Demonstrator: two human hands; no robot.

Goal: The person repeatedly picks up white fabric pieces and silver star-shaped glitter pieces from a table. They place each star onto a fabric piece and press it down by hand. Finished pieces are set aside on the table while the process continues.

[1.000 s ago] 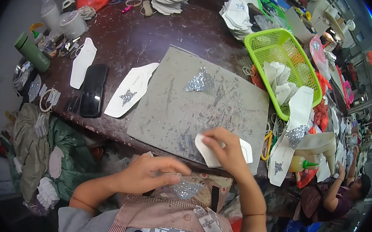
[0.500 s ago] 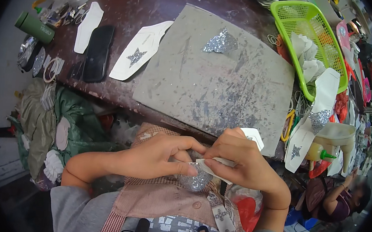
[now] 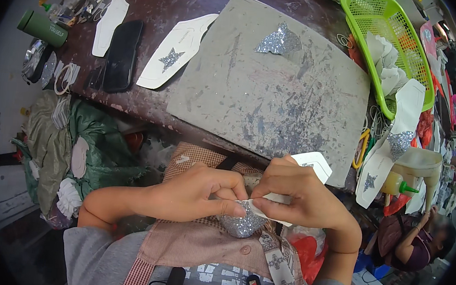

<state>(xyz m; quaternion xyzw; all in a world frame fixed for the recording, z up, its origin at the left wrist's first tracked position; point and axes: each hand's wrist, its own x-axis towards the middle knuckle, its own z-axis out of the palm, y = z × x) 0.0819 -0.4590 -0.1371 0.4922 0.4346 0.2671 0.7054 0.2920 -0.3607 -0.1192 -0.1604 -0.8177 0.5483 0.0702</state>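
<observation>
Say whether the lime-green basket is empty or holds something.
Not empty: loose white pieces show inside the basket through its open top.

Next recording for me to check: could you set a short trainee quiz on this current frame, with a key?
1. Which digit of the left hand lies on the silver glittery rounded piece?
2. True or false: the lime-green perforated plastic basket is right of the flat grey rectangular board.
3. The long white curved piece between the black rectangular phone and the board bears a glittery: A) heart; B) star; C) circle?
Key: 1. Thumb. 2. True. 3. B.
</observation>
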